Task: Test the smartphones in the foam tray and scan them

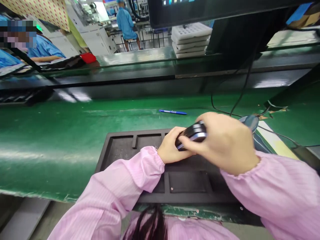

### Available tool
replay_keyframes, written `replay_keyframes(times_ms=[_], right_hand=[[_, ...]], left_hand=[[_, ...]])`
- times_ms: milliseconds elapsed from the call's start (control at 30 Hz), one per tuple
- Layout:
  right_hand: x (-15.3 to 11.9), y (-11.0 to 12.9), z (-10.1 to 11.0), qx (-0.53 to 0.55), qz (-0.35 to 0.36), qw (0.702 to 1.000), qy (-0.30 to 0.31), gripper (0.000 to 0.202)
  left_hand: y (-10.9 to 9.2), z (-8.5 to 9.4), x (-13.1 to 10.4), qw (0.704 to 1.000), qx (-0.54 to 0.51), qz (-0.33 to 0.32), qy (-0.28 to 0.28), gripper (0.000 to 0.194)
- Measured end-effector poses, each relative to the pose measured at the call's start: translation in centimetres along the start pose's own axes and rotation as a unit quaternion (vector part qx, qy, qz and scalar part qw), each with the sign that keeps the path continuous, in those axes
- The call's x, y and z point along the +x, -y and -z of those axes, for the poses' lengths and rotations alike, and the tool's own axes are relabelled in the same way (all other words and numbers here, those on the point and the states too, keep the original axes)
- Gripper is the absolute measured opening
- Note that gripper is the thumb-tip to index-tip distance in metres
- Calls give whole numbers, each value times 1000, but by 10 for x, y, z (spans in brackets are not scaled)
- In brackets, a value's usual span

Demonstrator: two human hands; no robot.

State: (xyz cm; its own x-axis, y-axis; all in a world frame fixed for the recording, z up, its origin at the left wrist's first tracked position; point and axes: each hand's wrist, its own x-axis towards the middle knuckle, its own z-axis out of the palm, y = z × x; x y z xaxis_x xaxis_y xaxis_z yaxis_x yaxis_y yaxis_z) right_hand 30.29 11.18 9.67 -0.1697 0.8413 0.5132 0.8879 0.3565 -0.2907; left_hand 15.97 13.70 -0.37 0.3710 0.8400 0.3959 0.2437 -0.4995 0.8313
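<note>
Between my two hands is a black phone-like device (196, 131) with a shiny silver edge, tilted and partly covered by fingers. My left hand (172, 146) closes around its near left end. From the right, my right hand (222, 141) grips it, with the thumb along the near side. The right hand is slightly blurred, and the device's exact kind does not show. Below both hands lies a black compartment tray (188, 181), partly hidden by my pink sleeves.
Beyond the tray a blue pen (173, 112) lies on the green worktable (62, 133). Black cables and a round dark object (250, 122) are at right. A monitor (212, 15) overhangs the back, near stacked white foam trays (191, 36). People in blue work farther off.
</note>
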Motion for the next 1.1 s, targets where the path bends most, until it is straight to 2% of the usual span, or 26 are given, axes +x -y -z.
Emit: replay_keyframes(times_ms=[100,167,233,300,433,533,667,733,800,867,1000,1100], right_hand=[[-18,-47,3,55,-88,992,-71,34],[-30,-68,1,104,-157,976,-106,30],[-40,-76,-10,170,-212,953,-133,27],[-48,-72,-26,247,-240,929,-138,27],[-61,-55,-51,341,-258,903,-54,26],[-69,-54,-54,356,-276,892,39,24],[-76,-71,-43,430,-229,863,135,30],[-79,-79,-38,462,-191,849,169,43],[-81,-83,-35,466,-170,847,189,56],[-85,-84,-35,448,-161,858,194,60],[-89,-82,-34,395,-123,890,194,62],[-82,-80,-25,309,-38,933,181,58]], left_hand=[[-2,-5,5,999,17,22,26,62],[-6,-5,8,999,26,13,20,60],[-13,1,9,999,49,-3,23,56],[-22,14,4,996,86,-8,37,50],[-37,40,-14,986,151,21,68,43],[-39,44,-30,987,143,59,50,48],[-29,41,-50,989,-12,148,-11,73],[-25,42,-56,982,-69,178,7,76],[-22,45,-59,980,-74,177,41,73],[-22,47,-59,983,-69,158,59,70],[-24,46,-58,989,-61,118,57,60],[-26,43,-59,992,-61,94,59,50]])
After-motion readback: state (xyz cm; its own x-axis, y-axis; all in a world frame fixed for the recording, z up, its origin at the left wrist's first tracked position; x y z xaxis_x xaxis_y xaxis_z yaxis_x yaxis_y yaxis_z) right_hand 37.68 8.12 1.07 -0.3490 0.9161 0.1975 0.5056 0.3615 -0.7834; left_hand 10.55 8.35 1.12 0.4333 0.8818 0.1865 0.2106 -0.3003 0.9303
